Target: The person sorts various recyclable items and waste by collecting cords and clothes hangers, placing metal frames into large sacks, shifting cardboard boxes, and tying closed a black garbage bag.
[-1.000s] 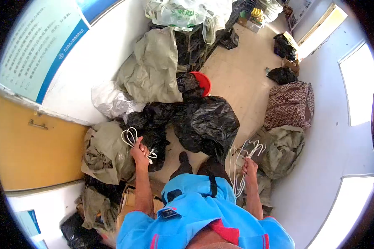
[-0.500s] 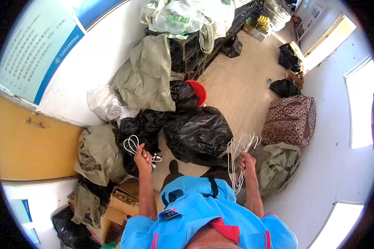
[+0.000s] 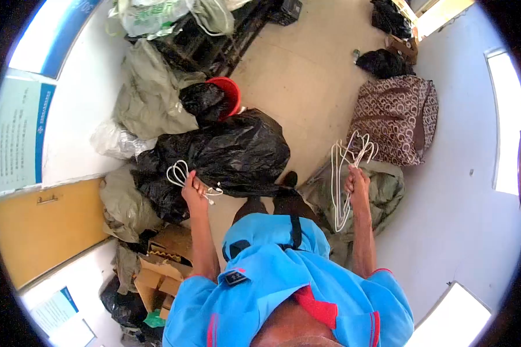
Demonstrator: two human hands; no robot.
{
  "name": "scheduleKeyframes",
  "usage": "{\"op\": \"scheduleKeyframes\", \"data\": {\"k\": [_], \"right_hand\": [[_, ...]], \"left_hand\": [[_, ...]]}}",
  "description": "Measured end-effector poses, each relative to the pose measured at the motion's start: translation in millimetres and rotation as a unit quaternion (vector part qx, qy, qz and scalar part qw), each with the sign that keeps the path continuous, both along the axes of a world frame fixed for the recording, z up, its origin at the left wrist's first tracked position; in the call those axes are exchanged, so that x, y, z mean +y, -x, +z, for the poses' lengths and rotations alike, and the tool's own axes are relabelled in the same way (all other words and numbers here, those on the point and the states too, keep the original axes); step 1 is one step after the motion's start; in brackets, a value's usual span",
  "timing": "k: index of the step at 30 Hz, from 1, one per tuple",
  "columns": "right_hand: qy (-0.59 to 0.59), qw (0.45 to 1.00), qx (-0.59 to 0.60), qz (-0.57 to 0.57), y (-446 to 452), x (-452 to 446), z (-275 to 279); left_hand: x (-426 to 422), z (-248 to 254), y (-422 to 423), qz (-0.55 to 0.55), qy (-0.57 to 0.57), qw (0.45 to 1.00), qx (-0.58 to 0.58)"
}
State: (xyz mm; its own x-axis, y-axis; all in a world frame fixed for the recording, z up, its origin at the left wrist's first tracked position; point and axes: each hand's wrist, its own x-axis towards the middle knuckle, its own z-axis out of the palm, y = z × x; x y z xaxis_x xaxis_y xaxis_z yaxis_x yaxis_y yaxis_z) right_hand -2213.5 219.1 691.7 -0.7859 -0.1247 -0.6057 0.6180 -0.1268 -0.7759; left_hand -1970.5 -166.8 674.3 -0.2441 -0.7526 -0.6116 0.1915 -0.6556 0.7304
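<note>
A looped white cable (image 3: 178, 172) is gripped in my left hand (image 3: 195, 189), with its plug ends sticking out on the right side of the fist. My right hand (image 3: 358, 184) is closed around several white wire hangers (image 3: 338, 194), whose hooks fan out above the fingers. Below and beyond my left hand lies a large black plastic bag (image 3: 243, 147). Under the hangers is a grey-green sack (image 3: 382, 194), and just past it stands a brown patterned bag (image 3: 391, 115).
A red bucket (image 3: 230, 95) stands beside a grey cover (image 3: 150, 95) at the left. Open cardboard boxes (image 3: 156, 274) sit near my left elbow. A dark rack (image 3: 214, 49) runs along the left wall. A small black bag (image 3: 382, 62) lies by the right wall.
My view has turned and moved forward, so the bags and bucket sit further left. My right hand with the hangers is now over the grey-green sack. Both hands keep their hold.
</note>
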Motion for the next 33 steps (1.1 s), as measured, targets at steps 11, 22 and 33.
{"op": "scheduleKeyframes", "data": {"k": [11,22,33], "right_hand": [[-0.016,0.997,-0.038,-0.068,22,48,-15],[-0.002,0.999,-0.009,0.051,111,-20,-30],[0.090,0.986,0.050,0.130,257,-203,51]], "left_hand": [[21,-48,74,-0.035,-0.073,0.996,-0.023],[-8,-78,71,0.078,-0.075,0.991,-0.073],[-100,-21,171,0.149,-0.036,0.988,-0.011]]}}
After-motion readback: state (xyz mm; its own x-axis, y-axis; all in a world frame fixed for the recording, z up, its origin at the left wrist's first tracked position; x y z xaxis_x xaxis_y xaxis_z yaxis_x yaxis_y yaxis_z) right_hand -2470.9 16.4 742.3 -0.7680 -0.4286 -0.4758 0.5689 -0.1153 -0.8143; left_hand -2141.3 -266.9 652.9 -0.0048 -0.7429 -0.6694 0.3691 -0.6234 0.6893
